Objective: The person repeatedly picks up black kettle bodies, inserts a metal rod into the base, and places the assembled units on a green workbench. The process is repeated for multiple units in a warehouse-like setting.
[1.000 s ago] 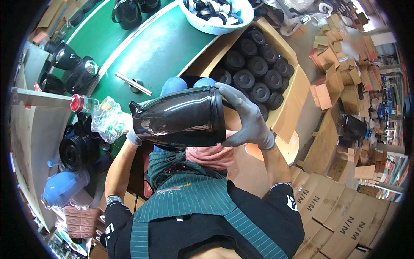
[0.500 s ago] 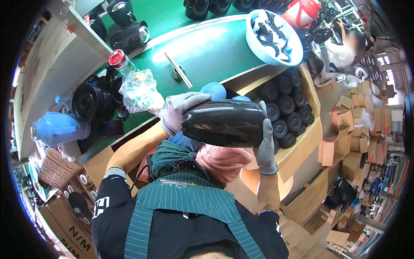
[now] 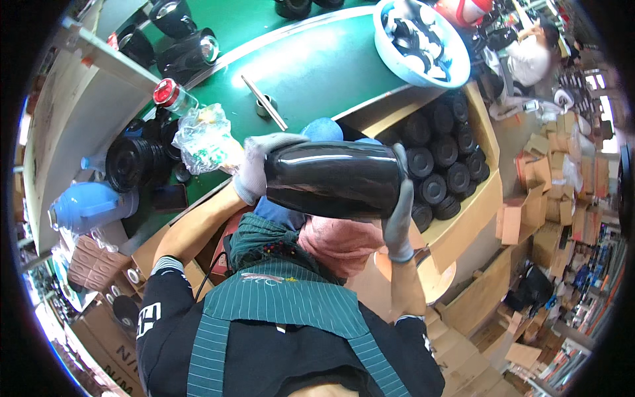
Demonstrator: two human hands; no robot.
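A large glossy black thermos shell (image 3: 334,180) lies sideways in front of my chest, held between both hands. Its body is barrel-shaped, with nothing printed on the visible side. My left hand (image 3: 256,165), in a pale grey glove, wraps around the left end. At the right end, my gloved right hand (image 3: 401,215) presses with its palm and fingers along the rim. Some fingers are hidden behind the shell. Below it, a pink cloth (image 3: 340,245) lies over my lap beside a dark green one.
A carton (image 3: 486,169) of black round lids stands at right. On the green table (image 3: 311,66) are a light blue basin (image 3: 423,78) of small parts, a red-lidded jar (image 3: 173,98), a clear plastic bag (image 3: 208,139) and stacked black discs (image 3: 132,162). A blue thermos jug (image 3: 89,206) lies at left.
The shell and both hands have shifted slightly to the left and up in the picture. The grip at both ends stays the same. The whole view has turned a little.
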